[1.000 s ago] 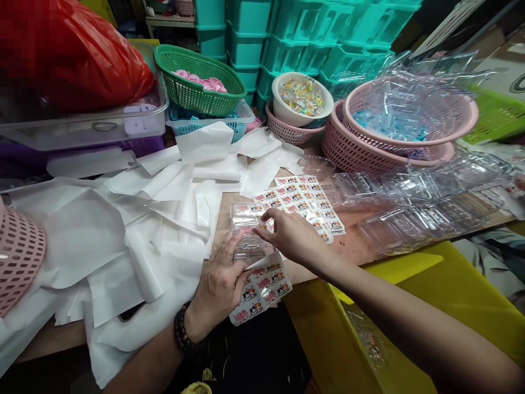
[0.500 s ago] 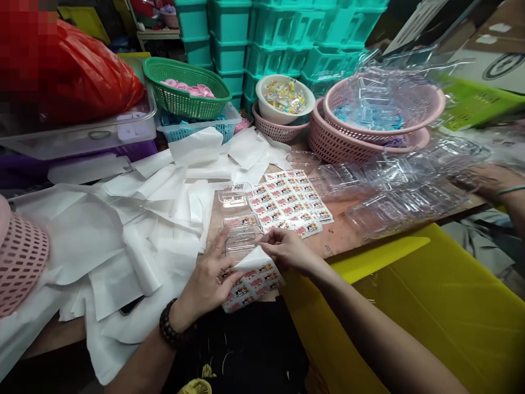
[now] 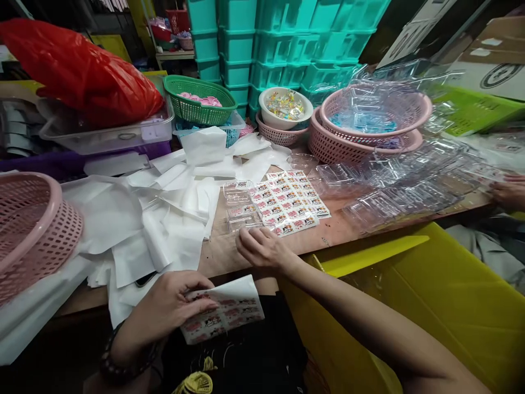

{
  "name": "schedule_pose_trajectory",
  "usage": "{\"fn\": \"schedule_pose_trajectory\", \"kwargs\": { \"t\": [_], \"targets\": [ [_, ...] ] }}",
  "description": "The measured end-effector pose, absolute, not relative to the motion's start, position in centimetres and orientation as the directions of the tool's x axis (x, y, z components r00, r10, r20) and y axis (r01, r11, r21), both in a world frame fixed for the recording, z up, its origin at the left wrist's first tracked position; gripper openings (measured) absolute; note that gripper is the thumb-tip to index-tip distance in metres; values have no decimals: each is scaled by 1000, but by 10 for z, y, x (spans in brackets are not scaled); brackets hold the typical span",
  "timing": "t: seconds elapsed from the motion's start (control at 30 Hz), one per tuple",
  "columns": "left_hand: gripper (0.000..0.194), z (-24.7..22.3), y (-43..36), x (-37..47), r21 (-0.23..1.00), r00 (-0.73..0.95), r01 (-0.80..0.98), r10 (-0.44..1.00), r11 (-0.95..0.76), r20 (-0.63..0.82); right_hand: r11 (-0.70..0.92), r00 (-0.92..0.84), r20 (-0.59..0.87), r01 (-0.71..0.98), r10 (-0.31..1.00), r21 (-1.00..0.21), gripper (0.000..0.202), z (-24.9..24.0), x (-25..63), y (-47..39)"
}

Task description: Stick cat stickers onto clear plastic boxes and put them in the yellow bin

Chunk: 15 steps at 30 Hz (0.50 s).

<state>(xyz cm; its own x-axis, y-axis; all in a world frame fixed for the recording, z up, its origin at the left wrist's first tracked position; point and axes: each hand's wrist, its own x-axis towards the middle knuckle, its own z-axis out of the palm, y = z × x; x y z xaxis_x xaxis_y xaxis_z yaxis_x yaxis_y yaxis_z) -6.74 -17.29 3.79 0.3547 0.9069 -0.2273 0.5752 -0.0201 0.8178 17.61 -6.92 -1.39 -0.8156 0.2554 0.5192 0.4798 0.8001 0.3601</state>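
Note:
My left hand (image 3: 174, 298) is closed on a folded sheet of cat stickers (image 3: 233, 312), pinched between thumb and fingers over my lap, its white backing curling at the top. My right hand (image 3: 262, 249) has its fingers curled down at the near edge of a clear plastic box (image 3: 240, 212) that carries a sticker. Whatever is between those fingertips is hidden. Another clear box (image 3: 238, 191) stands just behind. More printed sticker sheets (image 3: 289, 200) lie flat to the right of the boxes.
Peeled white backing papers (image 3: 172, 213) cover the table's left side. Clear plastic boxes (image 3: 394, 205) lie in rows at right, near another person's hand (image 3: 511, 191). Pink baskets (image 3: 365, 145), a white bowl (image 3: 286, 117), a green basket (image 3: 200, 112) and teal crates (image 3: 270, 49) stand behind.
My left hand has drawn the sticker sheet down and left, away from the boxes. My right hand has left the sheet and moved to the near box, which sits farther back. The view has shifted left.

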Motion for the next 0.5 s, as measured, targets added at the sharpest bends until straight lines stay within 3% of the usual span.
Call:
{"fn": "schedule_pose_trajectory", "kwargs": {
  "t": [0.03,0.1,0.2,0.27,0.33,0.4,0.5],
  "targets": [
    [17,36,-173,-67,817,323,575,906,42,-273,822,-830,490,461,267,333,23,-16,171,-71],
    [27,31,-171,-65,805,262,580,905,129,-334,857,-793,476,495,381,139,26,-12,167,-75],
    [32,27,-165,-60,792,247,598,912,123,-329,794,-643,466,484,608,-369,30,14,173,-87],
    [27,26,-159,-54,800,307,597,901,69,-307,649,-608,329,432,722,-627,23,34,179,-100],
    [21,26,-153,-47,816,373,578,879,31,-297,487,-655,82,466,751,-739,20,48,182,-115],
    [18,23,-148,-42,867,401,495,873,48,-277,339,-645,-137,556,752,-759,14,52,183,-126],
    [38,13,-146,-39,948,383,264,883,175,-270,164,-519,-260,636,815,-754,10,50,186,-133]
  ]
}}
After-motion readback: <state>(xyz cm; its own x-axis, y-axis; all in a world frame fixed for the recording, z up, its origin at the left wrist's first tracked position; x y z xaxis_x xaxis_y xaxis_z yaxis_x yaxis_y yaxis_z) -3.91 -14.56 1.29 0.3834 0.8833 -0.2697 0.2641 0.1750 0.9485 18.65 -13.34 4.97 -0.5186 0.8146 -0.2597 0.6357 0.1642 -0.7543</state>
